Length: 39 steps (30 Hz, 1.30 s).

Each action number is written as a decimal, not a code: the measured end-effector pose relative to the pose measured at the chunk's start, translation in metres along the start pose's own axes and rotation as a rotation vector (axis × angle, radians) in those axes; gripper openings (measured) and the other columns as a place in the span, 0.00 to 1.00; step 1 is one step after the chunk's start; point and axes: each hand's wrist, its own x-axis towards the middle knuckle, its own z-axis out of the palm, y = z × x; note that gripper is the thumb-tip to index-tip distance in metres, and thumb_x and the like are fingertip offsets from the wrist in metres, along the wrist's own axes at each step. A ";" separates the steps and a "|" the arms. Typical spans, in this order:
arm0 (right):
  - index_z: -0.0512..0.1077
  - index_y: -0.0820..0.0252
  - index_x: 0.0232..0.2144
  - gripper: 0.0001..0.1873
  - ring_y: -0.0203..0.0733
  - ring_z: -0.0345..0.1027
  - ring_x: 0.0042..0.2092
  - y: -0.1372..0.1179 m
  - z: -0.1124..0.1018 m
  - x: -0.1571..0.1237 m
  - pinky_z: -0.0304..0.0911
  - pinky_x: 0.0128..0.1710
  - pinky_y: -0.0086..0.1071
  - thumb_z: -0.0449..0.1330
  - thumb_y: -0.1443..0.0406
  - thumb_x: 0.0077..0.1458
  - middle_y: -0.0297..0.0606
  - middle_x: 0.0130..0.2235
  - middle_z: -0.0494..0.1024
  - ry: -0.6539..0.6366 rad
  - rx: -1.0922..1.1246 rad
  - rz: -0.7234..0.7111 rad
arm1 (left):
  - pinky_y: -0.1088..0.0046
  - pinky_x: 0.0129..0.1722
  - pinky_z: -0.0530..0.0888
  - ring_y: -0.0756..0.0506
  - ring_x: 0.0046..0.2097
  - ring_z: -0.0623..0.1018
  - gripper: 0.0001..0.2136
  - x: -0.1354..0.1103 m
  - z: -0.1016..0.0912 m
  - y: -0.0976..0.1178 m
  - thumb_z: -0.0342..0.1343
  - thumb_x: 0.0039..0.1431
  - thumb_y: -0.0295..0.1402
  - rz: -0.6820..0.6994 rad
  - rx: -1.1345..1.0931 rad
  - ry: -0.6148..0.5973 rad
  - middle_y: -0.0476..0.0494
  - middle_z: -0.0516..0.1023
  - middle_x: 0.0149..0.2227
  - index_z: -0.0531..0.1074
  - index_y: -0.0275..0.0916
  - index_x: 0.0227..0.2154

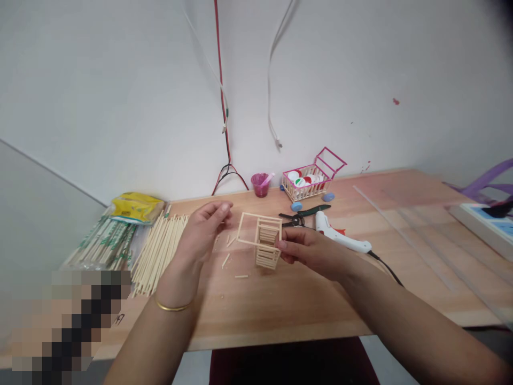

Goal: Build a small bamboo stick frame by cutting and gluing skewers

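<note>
While the right hand (304, 248) grips the right side of a small, slatted, pale wooden-stick frame (266, 255) between thumb and fingers, the left hand (204, 227) is half curled, just left of it; can't tell if it pinches anything small. Frame is over mid-table, on or above the light-brown wood-grain tabletop (280, 315), contact unclear. White glue gun with red trigger (344, 239) lies just beyond the right hand, black-and-green hand tool (315, 210) near it. Loose pile of pale wooden sticks (160, 251) beside the left wrist.
</note>
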 end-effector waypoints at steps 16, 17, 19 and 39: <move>0.70 0.61 0.29 0.15 0.32 0.54 0.28 0.015 -0.014 0.006 0.49 0.29 0.30 0.62 0.54 0.53 0.30 0.26 0.63 -0.024 0.194 0.080 | 0.76 0.28 0.69 0.52 0.28 0.72 0.15 -0.016 0.023 -0.014 0.63 0.49 0.33 -0.284 -0.480 -0.190 0.50 0.72 0.29 0.68 0.36 0.39; 0.70 0.61 0.29 0.15 0.32 0.54 0.28 0.014 -0.014 0.006 0.49 0.29 0.30 0.62 0.54 0.53 0.30 0.26 0.63 -0.026 0.183 0.081 | 0.76 0.28 0.69 0.53 0.28 0.72 0.15 -0.018 0.025 -0.013 0.63 0.49 0.32 -0.284 -0.479 -0.191 0.50 0.72 0.29 0.67 0.37 0.40; 0.70 0.61 0.29 0.16 0.32 0.53 0.28 0.013 -0.014 0.005 0.49 0.29 0.30 0.62 0.53 0.53 0.30 0.26 0.63 -0.028 0.144 0.088 | 0.76 0.28 0.69 0.53 0.28 0.71 0.16 -0.020 0.027 -0.012 0.62 0.50 0.31 -0.281 -0.478 -0.189 0.51 0.72 0.29 0.66 0.38 0.41; 0.74 0.58 0.33 0.08 0.36 0.63 0.32 -0.030 -0.006 -0.008 0.57 0.32 0.31 0.59 0.60 0.56 0.35 0.31 0.74 0.503 -0.652 -0.242 | 0.76 0.28 0.69 0.52 0.27 0.72 0.18 -0.010 0.026 -0.028 0.63 0.48 0.40 -0.215 -0.505 -0.116 0.51 0.71 0.27 0.68 0.38 0.39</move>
